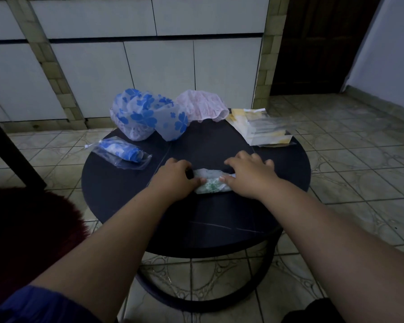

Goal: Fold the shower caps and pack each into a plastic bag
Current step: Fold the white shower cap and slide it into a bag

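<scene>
i have both hands on the green-print shower cap [211,183], which lies as a narrow folded strip on the dark round bench [219,217], between my two hands. the left hand [176,177] holds its left end: the fingers [184,164] curl over the far edge and the thumb presses in at the near side, so that end is pinched. the right hand [248,174] lies over the right end with the fingers [232,162] spread and fairly straight, pressing the strip flat against the bench; i cannot tell whether the thumb tucks under the film.

step in hand, as i judge it: fold or roll the strip down to a packet that fits a bag. procedure:
- keep the right-hand fingers pressing down while the left end is brought over, so trapped air escapes and the thin film does not spring open.
- crease each fold firmly before releasing either end.
- keep the elastic rim inside the fold; a loose rim is likely to unroll.

beyond the left-hand fingers lies a blue-print cap already in its clear bag [121,153]. farther beyond lie an unfolded blue flower cap [147,115] and a pink cap [202,108], touching each other. beyond the right-hand fingers lies a stack of empty plastic bags [264,127], within reach for the next bagging step.
</scene>
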